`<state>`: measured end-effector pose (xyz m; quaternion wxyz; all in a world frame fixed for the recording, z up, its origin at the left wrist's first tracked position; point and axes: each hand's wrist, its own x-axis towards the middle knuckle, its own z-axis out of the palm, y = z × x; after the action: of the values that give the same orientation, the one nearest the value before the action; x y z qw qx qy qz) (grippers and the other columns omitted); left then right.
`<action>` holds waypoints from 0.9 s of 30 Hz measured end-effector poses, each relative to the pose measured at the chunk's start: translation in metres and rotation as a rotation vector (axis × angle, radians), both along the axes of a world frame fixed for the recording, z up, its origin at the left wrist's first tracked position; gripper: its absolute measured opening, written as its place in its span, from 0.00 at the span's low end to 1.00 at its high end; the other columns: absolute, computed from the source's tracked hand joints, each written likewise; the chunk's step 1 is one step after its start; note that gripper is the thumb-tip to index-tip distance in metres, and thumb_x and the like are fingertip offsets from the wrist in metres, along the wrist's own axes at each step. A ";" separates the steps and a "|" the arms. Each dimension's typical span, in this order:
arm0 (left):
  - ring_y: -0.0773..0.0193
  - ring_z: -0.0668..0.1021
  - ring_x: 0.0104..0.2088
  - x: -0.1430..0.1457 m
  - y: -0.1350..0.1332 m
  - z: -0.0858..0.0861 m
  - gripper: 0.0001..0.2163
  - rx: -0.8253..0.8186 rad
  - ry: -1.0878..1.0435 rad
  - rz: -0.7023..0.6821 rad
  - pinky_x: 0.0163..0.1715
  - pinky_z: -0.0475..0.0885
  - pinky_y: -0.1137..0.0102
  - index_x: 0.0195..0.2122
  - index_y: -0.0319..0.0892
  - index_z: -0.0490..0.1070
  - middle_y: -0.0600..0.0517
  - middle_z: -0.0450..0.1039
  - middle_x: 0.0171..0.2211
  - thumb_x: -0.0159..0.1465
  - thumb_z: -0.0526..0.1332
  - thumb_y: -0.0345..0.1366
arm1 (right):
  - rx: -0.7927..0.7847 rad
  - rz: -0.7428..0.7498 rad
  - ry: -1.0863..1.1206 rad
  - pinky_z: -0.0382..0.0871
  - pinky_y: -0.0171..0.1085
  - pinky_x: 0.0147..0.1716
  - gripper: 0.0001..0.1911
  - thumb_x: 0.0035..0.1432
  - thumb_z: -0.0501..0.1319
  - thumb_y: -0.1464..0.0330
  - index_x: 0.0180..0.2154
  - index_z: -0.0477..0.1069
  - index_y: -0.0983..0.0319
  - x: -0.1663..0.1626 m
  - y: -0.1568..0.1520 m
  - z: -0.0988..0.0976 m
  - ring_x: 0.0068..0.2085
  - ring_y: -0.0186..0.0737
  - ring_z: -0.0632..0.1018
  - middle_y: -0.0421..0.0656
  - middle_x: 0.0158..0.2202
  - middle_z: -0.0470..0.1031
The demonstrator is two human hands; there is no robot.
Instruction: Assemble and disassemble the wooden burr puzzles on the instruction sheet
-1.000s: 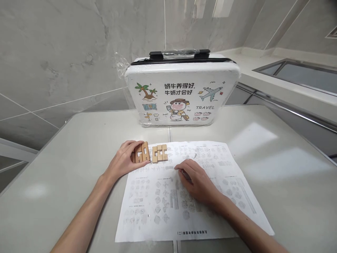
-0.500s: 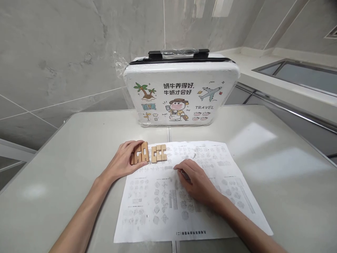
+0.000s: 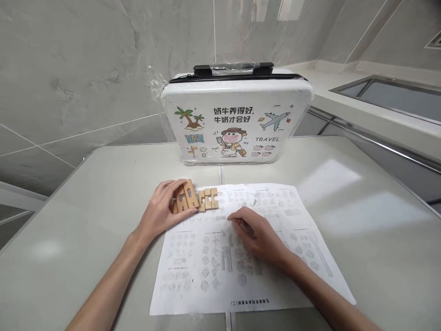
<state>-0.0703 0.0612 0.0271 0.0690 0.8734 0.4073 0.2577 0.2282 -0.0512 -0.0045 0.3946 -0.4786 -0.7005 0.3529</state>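
Several wooden puzzle blocks stand in a row under my left hand, its thumb in front and fingers behind, closed around them. The notched end block bears a "2" and leans to the left at its top; beside it is a block marked "3", partly covered by my fingers. Just right of it, touching or nearly so, a second group of notched blocks lies on the printed sheet. My right hand rests on the sheet with loosely curled fingers, nothing visible in them, apart from the blocks.
A white cartoon-printed case in clear plastic wrap stands at the back of the pale table. The sheet shows rows of small diagrams. Behind is a grey tiled wall, with a counter at the right.
The held blocks have tilted and shifted right, closing the gap to the other group. My left hand has moved slightly with them. My right hand stays nearly still.
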 end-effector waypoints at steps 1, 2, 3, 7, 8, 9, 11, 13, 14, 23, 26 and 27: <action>0.44 0.74 0.61 0.006 -0.005 0.003 0.35 0.011 -0.029 -0.030 0.58 0.76 0.49 0.69 0.48 0.62 0.41 0.74 0.61 0.65 0.71 0.53 | -0.062 0.020 0.090 0.79 0.46 0.43 0.08 0.76 0.56 0.66 0.50 0.74 0.55 0.001 0.000 0.002 0.43 0.45 0.79 0.46 0.43 0.78; 0.44 0.74 0.61 0.012 -0.010 0.006 0.36 0.015 -0.053 -0.065 0.58 0.76 0.49 0.70 0.49 0.61 0.41 0.73 0.61 0.65 0.72 0.52 | -0.129 0.053 0.191 0.80 0.46 0.45 0.09 0.77 0.56 0.63 0.52 0.73 0.55 0.001 0.000 0.004 0.45 0.45 0.80 0.46 0.46 0.79; 0.44 0.74 0.62 0.019 -0.016 0.008 0.36 0.015 -0.073 -0.106 0.58 0.77 0.49 0.70 0.49 0.60 0.41 0.73 0.62 0.65 0.72 0.51 | -0.192 0.100 0.287 0.80 0.47 0.49 0.12 0.77 0.56 0.60 0.55 0.72 0.54 0.001 0.000 0.006 0.48 0.45 0.81 0.47 0.49 0.79; 0.42 0.73 0.63 0.051 -0.044 0.004 0.42 0.002 -0.143 -0.295 0.60 0.76 0.45 0.73 0.49 0.56 0.39 0.73 0.63 0.63 0.74 0.52 | -0.395 0.280 0.460 0.82 0.49 0.47 0.23 0.79 0.51 0.52 0.68 0.65 0.51 -0.001 -0.004 0.009 0.51 0.45 0.82 0.49 0.53 0.78; 0.42 0.73 0.63 0.059 -0.051 0.001 0.44 0.002 -0.159 -0.336 0.60 0.76 0.44 0.74 0.49 0.55 0.39 0.73 0.62 0.62 0.74 0.53 | -0.437 0.285 0.463 0.83 0.48 0.44 0.24 0.79 0.49 0.52 0.68 0.65 0.52 -0.002 -0.005 0.009 0.49 0.46 0.83 0.49 0.50 0.79; 0.41 0.73 0.62 0.066 -0.057 -0.002 0.45 -0.007 -0.175 -0.366 0.59 0.76 0.44 0.74 0.49 0.54 0.38 0.74 0.62 0.61 0.74 0.54 | -0.482 0.277 0.467 0.83 0.46 0.42 0.24 0.80 0.48 0.52 0.67 0.67 0.53 -0.003 -0.007 0.009 0.46 0.46 0.83 0.49 0.47 0.80; 0.41 0.74 0.62 0.076 -0.066 -0.007 0.47 -0.081 -0.169 -0.387 0.60 0.76 0.44 0.75 0.51 0.52 0.38 0.72 0.63 0.61 0.75 0.53 | -0.579 0.239 0.505 0.83 0.45 0.39 0.25 0.80 0.48 0.53 0.64 0.71 0.56 -0.006 -0.010 0.007 0.43 0.47 0.83 0.49 0.40 0.80; 0.42 0.74 0.62 0.081 -0.071 -0.010 0.48 -0.127 -0.174 -0.393 0.60 0.75 0.45 0.75 0.52 0.50 0.39 0.72 0.63 0.61 0.75 0.53 | -0.678 0.206 0.585 0.83 0.45 0.40 0.25 0.79 0.50 0.52 0.60 0.75 0.59 -0.008 -0.011 0.006 0.41 0.48 0.83 0.49 0.38 0.80; 0.42 0.74 0.63 0.082 -0.072 -0.011 0.49 -0.141 -0.178 -0.397 0.62 0.74 0.44 0.75 0.52 0.49 0.38 0.71 0.64 0.61 0.75 0.53 | -0.723 0.196 0.637 0.83 0.46 0.41 0.25 0.78 0.51 0.52 0.59 0.76 0.60 -0.008 -0.011 0.006 0.42 0.49 0.83 0.50 0.38 0.80; 0.39 0.70 0.68 0.080 -0.073 -0.015 0.49 -0.242 -0.201 -0.382 0.62 0.76 0.42 0.75 0.53 0.48 0.36 0.62 0.69 0.60 0.74 0.56 | -1.025 0.215 1.119 0.75 0.43 0.55 0.21 0.75 0.59 0.54 0.58 0.76 0.60 -0.011 -0.007 0.002 0.54 0.48 0.79 0.51 0.52 0.78; 0.40 0.69 0.69 0.080 -0.073 -0.015 0.47 -0.235 -0.202 -0.416 0.63 0.76 0.43 0.76 0.52 0.48 0.36 0.61 0.69 0.62 0.73 0.54 | -1.041 0.204 1.206 0.74 0.44 0.55 0.21 0.74 0.61 0.54 0.58 0.77 0.60 -0.012 -0.006 0.002 0.53 0.48 0.79 0.51 0.52 0.79; 0.40 0.69 0.69 0.080 -0.073 -0.014 0.46 -0.227 -0.203 -0.427 0.64 0.75 0.43 0.76 0.51 0.48 0.36 0.62 0.69 0.63 0.73 0.52 | -1.040 0.205 1.222 0.74 0.44 0.55 0.21 0.74 0.62 0.54 0.57 0.77 0.61 -0.012 -0.006 0.002 0.53 0.48 0.79 0.51 0.52 0.79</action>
<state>0.0099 -0.0120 0.0129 0.2598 0.8960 0.2308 0.2765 0.2166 -0.0568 -0.0024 0.4002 -0.2568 -0.1477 0.8672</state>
